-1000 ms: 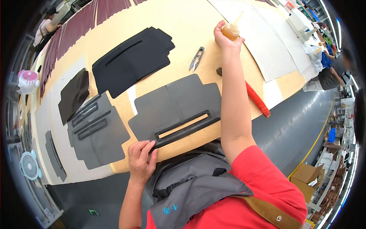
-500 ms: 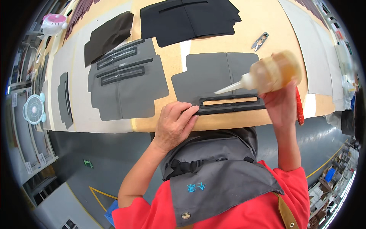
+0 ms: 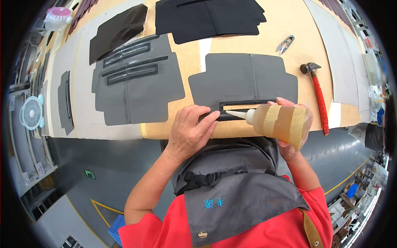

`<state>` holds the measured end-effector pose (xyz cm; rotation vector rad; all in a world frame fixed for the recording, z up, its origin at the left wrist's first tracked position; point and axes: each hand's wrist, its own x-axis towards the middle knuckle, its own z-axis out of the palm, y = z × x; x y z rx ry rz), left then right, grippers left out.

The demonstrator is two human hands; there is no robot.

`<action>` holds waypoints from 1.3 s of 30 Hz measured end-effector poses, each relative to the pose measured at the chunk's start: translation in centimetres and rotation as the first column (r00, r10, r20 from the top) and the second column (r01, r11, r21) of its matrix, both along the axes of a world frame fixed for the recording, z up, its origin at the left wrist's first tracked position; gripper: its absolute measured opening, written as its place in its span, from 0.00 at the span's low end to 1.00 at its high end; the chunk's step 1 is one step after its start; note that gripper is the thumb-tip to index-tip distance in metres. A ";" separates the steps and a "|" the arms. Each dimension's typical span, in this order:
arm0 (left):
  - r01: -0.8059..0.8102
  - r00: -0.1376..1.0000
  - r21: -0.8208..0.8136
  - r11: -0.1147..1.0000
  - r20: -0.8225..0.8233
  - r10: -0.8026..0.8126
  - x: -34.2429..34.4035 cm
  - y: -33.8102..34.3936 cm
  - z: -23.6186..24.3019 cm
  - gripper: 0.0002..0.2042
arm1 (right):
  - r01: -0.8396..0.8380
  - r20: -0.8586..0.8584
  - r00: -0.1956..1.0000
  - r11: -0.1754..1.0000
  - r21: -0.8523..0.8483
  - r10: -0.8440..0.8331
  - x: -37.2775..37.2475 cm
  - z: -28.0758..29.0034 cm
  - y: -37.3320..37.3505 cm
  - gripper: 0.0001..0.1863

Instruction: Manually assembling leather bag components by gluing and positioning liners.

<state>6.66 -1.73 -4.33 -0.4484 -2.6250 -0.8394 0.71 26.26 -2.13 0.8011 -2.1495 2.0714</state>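
A grey cut-out panel point(image 3: 235, 84) lies near the table's front edge, with a long slot framed in black strip point(image 3: 248, 102) along its near side. My left hand point(image 3: 188, 130) is closed at the slot's left end, fingertips on the panel's edge; the thumb's underside is hidden. Wrapped around a squeeze bottle point(image 3: 271, 124) of amber liquid is my right hand point(image 3: 289, 152). The bottle is tilted on its side, tape bands around it. Its thin white nozzle points left, the tip at the strip beside my left fingertips.
Right of the panel lies a red-handled hammer point(image 3: 318, 95), with thread snips point(image 3: 285, 44) farther back. Another grey panel with black-framed slots point(image 3: 140, 97) sits to the left. Black panels point(image 3: 211, 20) and a dark brown piece point(image 3: 120, 33) lie behind. A small fan point(image 3: 32, 113) stands far left.
My right hand has brought the bottle down and toward me, its nozzle now at the strip's left end. The hammer has come fully into sight. My left hand stays at the panel's edge.
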 end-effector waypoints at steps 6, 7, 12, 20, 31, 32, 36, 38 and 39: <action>0.000 1.000 -0.006 1.000 0.006 0.000 0.0 0.0 0.1 0.15 | -0.055 -0.057 0.997 0.998 0.009 0.056 0.0 -0.2 -0.3 0.47; -0.001 1.000 -0.006 1.000 0.008 0.001 0.0 0.0 0.1 0.15 | -0.070 -0.067 0.995 0.998 0.005 0.070 0.0 -0.3 -0.3 0.46; -0.007 1.000 -0.003 1.000 0.012 0.007 0.1 0.0 0.1 0.15 | -0.103 -0.164 0.980 0.993 0.048 0.110 -0.4 -0.7 -0.5 0.45; -0.002 1.000 -0.011 1.000 0.004 0.002 0.0 0.2 0.1 0.15 | -0.195 -0.148 0.971 0.980 -0.024 0.190 -0.8 -0.2 -0.8 0.42; -0.004 1.000 -0.003 1.000 -0.002 0.004 0.1 0.2 0.0 0.15 | -0.211 -0.126 0.970 0.977 -0.005 0.209 -1.1 -0.8 -0.4 0.37; -0.006 1.000 -0.006 1.000 -0.002 0.006 0.1 0.2 -0.1 0.15 | -0.213 -0.125 0.970 0.977 -0.006 0.211 -1.2 -0.6 -0.4 0.37; -0.012 1.000 -0.010 1.000 0.003 0.012 0.2 0.2 0.0 0.15 | -0.215 -0.173 0.960 0.975 0.054 0.221 -1.5 -0.5 0.2 0.36; -0.011 1.000 -0.013 1.000 0.002 0.011 0.2 0.2 -0.1 0.15 | -0.213 -0.164 0.961 0.975 0.064 0.221 -1.5 -0.6 0.1 0.36; -0.010 1.000 -0.015 1.000 0.000 0.010 0.2 0.2 -0.1 0.16 | -0.236 -0.160 0.958 0.971 0.036 0.239 -1.6 -0.4 -0.3 0.36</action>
